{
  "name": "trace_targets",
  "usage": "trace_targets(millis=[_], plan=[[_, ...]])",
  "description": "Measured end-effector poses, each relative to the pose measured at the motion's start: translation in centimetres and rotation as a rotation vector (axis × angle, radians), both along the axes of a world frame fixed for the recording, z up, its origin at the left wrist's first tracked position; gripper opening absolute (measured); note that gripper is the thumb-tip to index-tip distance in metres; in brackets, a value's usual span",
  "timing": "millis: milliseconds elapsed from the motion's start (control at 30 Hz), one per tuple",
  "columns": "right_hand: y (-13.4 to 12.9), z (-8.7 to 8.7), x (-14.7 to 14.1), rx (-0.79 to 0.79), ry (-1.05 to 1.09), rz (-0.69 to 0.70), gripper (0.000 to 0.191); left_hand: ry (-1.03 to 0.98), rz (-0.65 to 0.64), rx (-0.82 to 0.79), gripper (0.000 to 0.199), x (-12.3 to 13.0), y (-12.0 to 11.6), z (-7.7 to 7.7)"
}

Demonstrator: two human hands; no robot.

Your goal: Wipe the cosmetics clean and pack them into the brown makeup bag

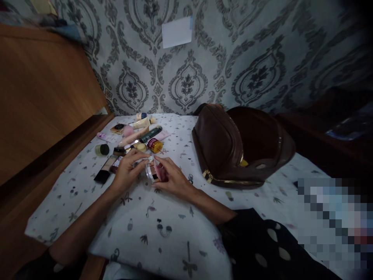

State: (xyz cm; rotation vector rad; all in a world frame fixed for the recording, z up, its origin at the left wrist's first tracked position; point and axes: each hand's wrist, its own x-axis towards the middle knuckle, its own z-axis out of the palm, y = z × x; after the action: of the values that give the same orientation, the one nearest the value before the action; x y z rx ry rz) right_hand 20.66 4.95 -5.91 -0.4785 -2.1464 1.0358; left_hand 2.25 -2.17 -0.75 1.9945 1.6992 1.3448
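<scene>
A small round cosmetic jar [152, 172], clear at the rim with a pinkish-gold face, is tilted on its side just above the printed cloth. My right hand [175, 178] grips it from the right, thumb and fingers round its edge. On the other side, my left hand [128, 168] is closed with its thumb and fingertips at the jar's clear rim. Beyond my hands lie a red jar with a gold lid [155, 145], a dark green tube [150, 134], a pink sponge [127, 130] and a black-and-beige bottle [105, 170].
A brown leather bag [218, 144] stands unzipped on the right. Several more tubes and a small dark-lidded jar [101, 149] lie at the left. A wooden cabinet [46, 97] borders the left side, and a patterned wall [188, 77] rises behind.
</scene>
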Motion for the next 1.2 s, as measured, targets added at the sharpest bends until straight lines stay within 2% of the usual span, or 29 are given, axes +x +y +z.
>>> trace_targets(millis=[100,200,500,600,733,833,900,1033,1133,1200], plan=[[0.3,0.1,-0.1,-0.021,0.033,0.048,0.093,0.027,-0.036,-0.004,0.021,0.3,0.1,0.4],[0.3,0.2,-0.1,-0.056,0.044,0.090,0.089,0.087,-0.046,0.005,0.021,0.5,0.1,0.6],[-0.5,0.8,-0.4,-0.146,-0.023,-0.057,0.072,0.311,-0.074,0.096,0.021,1.1,-0.7,1.1],[-0.7,0.8,-0.4,-0.115,-0.044,-0.104,0.081,0.379,-0.106,0.159,0.022,1.5,-1.0,1.1],[-0.7,0.5,-0.5,-0.095,0.001,-0.096,0.088,0.463,-0.160,0.239,0.023,1.5,-1.1,0.9],[0.0,0.5,-0.2,-0.084,-0.023,-0.050,0.089,0.486,-0.175,0.276,0.023,1.3,-1.2,0.8],[1.0,0.8,0.2,-0.036,-0.049,0.047,0.089,0.480,-0.180,0.283,0.023,1.3,-1.2,0.8],[2.9,1.8,1.4,-0.015,-0.037,0.298,0.067,0.466,-0.188,0.293,0.020,1.3,-1.2,0.7],[3.1,2.3,1.6,-0.061,0.008,0.310,0.049,0.466,-0.187,0.300,0.020,1.2,-1.1,0.6],[2.7,2.5,1.5,-0.023,0.043,0.285,0.048,0.469,-0.182,0.311,0.020,1.2,-1.0,0.6]])
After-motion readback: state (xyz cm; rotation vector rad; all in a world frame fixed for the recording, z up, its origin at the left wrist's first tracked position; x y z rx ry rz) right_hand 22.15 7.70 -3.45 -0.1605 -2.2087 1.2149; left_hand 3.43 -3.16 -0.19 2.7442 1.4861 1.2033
